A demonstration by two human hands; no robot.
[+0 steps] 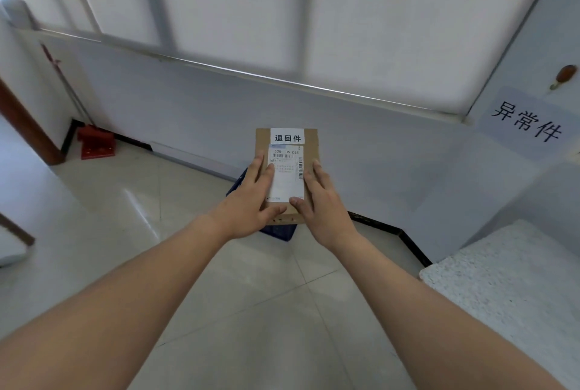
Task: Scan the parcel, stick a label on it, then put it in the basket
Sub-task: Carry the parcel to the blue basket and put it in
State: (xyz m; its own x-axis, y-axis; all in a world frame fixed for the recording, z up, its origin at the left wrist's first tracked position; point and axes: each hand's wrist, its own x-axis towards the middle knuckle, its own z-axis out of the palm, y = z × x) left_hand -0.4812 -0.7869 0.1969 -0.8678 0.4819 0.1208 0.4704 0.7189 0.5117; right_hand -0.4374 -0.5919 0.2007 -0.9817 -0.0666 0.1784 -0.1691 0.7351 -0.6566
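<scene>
A brown cardboard parcel (310, 145) is held out in front of me at arm's length. It carries a white shipping label with barcodes (287, 176) and a smaller white label with black characters (287, 136) at its far end. My left hand (251, 201) grips its left side, fingers over the top. My right hand (320, 201) grips its right side, thumb on the near edge. A dark blue basket (279, 231) stands on the floor by the wall, directly beneath the parcel and mostly hidden by it and my hands.
A white speckled tabletop (508, 280) lies at the right. On the right wall hangs a paper sign with black characters (527, 123). A red dustpan (95, 145) and a broom handle lean in the far left corner. The floor is pale tile.
</scene>
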